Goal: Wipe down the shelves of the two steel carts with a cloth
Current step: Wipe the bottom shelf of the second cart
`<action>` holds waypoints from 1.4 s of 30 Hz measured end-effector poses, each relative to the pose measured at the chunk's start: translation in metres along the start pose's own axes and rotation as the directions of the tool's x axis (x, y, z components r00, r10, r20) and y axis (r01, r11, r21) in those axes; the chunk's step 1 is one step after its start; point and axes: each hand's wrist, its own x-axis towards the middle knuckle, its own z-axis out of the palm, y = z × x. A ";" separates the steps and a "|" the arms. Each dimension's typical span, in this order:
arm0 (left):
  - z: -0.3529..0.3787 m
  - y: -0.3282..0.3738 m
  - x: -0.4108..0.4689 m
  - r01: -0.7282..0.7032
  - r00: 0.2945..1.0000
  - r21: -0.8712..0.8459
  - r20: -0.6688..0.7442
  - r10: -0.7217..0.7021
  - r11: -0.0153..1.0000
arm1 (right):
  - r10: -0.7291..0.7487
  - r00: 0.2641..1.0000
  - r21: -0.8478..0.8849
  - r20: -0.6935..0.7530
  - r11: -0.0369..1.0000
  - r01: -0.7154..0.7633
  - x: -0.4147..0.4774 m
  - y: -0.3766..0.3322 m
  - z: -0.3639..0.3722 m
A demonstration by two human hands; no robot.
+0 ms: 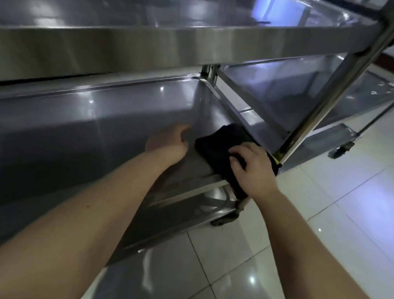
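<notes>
black cloth [217, 148] in steel shelf [123, 110], right hand [252, 168] gripping

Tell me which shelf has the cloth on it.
The near cart's shelf just under its top shelf: the black cloth lies at its right corner, under the right hand.

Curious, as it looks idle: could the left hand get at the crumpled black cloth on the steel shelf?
Probably yes: the left hand is over the steel shelf beside the black cloth, nothing between them; the right hand grips it.

Steel shelf [98, 129], dark cloth [215, 148] at right corner
</notes>
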 end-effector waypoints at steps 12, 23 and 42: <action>-0.039 -0.146 0.005 0.055 0.997 0.470 0.014 -0.070 0.881 | 0.130 0.867 -0.372 0.480 0.926 0.067 0.051 0.008 0.044; -0.050 -0.153 0.002 0.064 0.996 0.320 0.038 -0.081 0.945 | -0.040 0.889 -0.260 0.456 0.950 0.176 0.039 -0.165 0.150; -0.046 -0.156 0.000 0.035 0.998 0.312 0.030 -0.047 0.949 | 0.041 0.914 -0.308 0.403 0.947 0.093 0.004 -0.162 0.134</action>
